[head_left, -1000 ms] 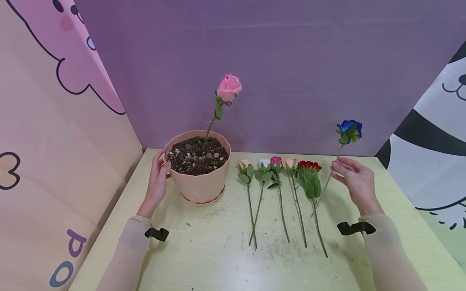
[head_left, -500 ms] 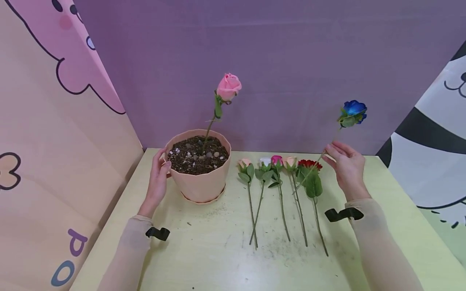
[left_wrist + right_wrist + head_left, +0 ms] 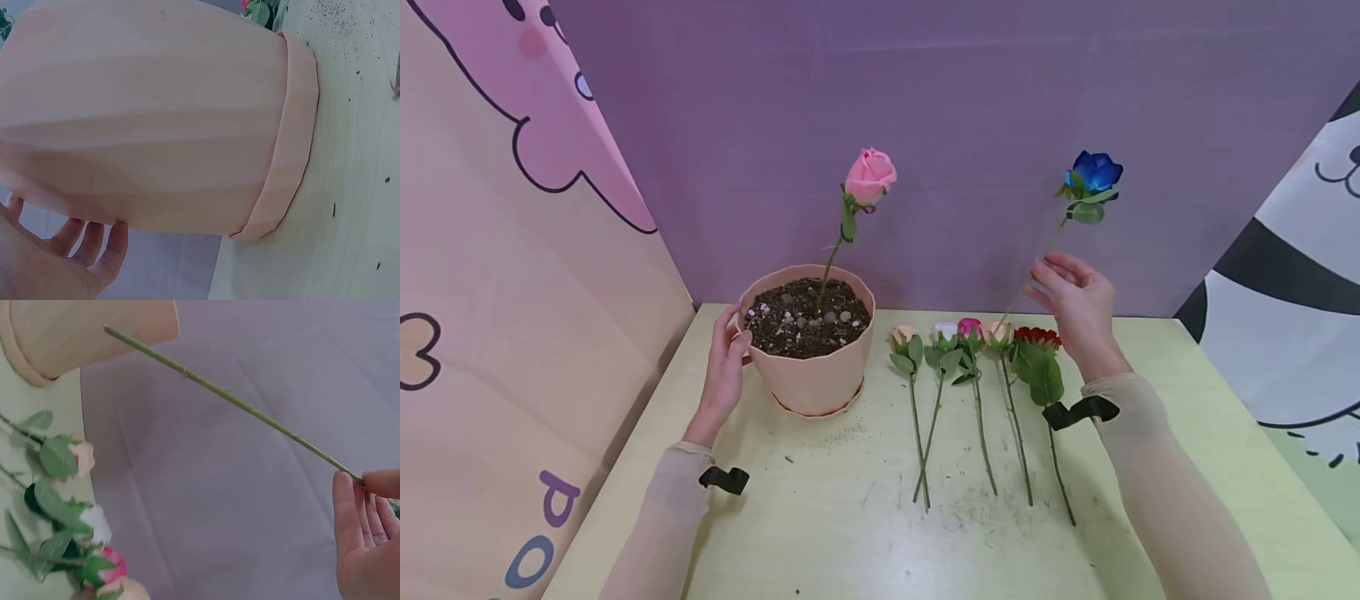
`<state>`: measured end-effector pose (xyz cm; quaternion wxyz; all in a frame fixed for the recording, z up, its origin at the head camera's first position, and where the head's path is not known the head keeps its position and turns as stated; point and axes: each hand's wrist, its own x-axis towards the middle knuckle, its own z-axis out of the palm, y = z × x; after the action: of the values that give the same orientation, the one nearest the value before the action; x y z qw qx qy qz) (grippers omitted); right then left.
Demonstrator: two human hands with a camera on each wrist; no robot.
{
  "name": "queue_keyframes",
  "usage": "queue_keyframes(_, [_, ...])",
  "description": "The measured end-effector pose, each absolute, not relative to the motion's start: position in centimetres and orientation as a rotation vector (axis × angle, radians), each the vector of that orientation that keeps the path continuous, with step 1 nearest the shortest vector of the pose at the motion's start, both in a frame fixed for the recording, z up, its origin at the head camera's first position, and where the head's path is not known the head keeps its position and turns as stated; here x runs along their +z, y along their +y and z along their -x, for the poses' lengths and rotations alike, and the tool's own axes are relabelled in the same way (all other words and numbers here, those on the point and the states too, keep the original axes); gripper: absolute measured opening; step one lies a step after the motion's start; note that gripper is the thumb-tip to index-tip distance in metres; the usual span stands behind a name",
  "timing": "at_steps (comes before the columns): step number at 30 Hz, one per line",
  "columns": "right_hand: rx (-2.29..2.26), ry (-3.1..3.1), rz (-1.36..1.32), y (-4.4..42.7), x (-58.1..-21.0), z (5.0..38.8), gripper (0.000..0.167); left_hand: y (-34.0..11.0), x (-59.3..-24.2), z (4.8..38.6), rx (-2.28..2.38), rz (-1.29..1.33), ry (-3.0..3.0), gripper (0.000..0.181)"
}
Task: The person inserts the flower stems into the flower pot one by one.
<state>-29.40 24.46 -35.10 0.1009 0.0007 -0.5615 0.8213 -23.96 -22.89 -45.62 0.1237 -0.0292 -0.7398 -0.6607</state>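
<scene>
I saw right hand (image 3: 1081, 307) pinch blue rose (image 3: 1096, 172) by stem (image 3: 250, 411), left hand (image 3: 724, 368) grip pot (image 3: 811, 385). Pink rose (image 3: 870, 177) stood planted left of pinch; blue one wasn't yet, nor five flowers (image 3: 969, 332) lying lower.

The place looks like a small staged booth, screened on three sides: a pale table (image 3: 805, 542) meets a plain purple backdrop (image 3: 970, 100), flanked by a cartoon-printed left panel (image 3: 497, 275) and a right panel (image 3: 1292, 292) bearing a black-and-white animal. Which kind of building holds it cannot be told.
</scene>
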Motion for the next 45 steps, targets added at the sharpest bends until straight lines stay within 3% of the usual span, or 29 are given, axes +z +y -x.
queue_keyframes(20, [2.415,-1.523,-0.270,17.1,-30.6,32.3,0.035,-22.8,-45.7,23.9,-1.907,0.069,-2.179,0.057])
queue_keyframes(30, [2.308,-1.552,-0.413,12.8,-28.4,33.1,0.018,-22.8,-45.6,23.8,-1.895,0.079,-2.179,0.057])
queue_keyframes(45, [2.075,-1.793,-0.534,7.0,-28.7,33.7,0.018,-22.8,-45.6,23.9,-1.906,0.068,-2.175,0.057])
